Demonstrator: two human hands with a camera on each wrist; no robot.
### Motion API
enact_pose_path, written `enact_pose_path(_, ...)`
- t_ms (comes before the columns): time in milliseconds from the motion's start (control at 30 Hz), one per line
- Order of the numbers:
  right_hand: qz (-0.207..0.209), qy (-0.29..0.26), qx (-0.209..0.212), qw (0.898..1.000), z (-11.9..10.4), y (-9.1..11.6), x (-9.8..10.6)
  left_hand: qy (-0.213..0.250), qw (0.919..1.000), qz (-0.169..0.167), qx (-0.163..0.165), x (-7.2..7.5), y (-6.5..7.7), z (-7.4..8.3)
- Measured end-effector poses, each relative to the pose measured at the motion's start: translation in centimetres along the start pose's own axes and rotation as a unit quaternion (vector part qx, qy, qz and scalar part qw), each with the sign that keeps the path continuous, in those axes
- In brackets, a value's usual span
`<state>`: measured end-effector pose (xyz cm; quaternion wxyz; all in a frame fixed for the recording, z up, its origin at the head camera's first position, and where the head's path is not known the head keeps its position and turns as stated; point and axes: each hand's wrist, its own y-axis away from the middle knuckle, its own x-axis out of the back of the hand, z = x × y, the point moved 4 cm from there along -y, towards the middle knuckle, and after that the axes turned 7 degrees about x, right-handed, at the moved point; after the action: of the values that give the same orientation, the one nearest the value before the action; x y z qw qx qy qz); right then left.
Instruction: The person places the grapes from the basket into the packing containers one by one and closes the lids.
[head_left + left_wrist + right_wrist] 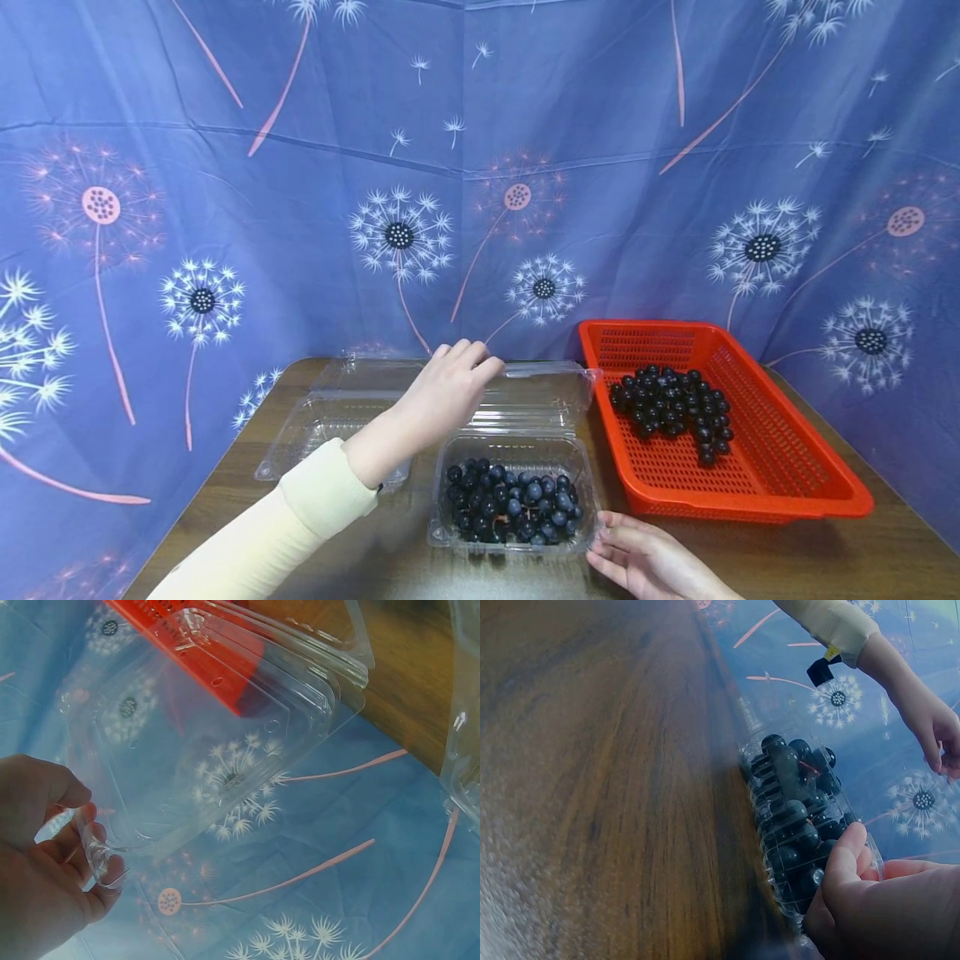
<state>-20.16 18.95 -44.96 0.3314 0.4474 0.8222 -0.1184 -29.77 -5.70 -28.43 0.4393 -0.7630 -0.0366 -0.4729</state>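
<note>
A clear plastic clamshell box stands at the front middle of the table, holding a bunch of dark grapes. Its clear lid is raised at the back. My left hand reaches over the box and pinches the lid's edge between thumb and fingers, as the left wrist view shows with the lid tilted up. At the box's front right corner my right hand grips the rim; the right wrist view has the thumb and fingers there, close beside the grapes.
To the right stands a red plastic basket with another bunch of dark grapes. A second clear box, lid open, sits at the left, partly behind my left arm. A blue dandelion-print cloth hangs along the table's back edge.
</note>
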Motion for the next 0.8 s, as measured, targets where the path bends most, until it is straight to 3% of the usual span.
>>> enact_pose_path(233,-0.008,-0.009,0.005,1.000,-0.1,0.0,-0.1,0.004,0.9993,0.032,-0.017,0.6,0.9,0.9)
enact_pose_path(467,-0.005,-0.018,-0.004,1.000,-0.1,0.1,-0.1,0.000,0.9993,0.033,-0.020,1.0,2.1,1.9)
enact_pose_path(800,-0.045,-0.022,-0.004,0.999,0.0,0.1,-0.4,-0.002,0.9975,0.053,-0.046,1.2,3.9,3.2)
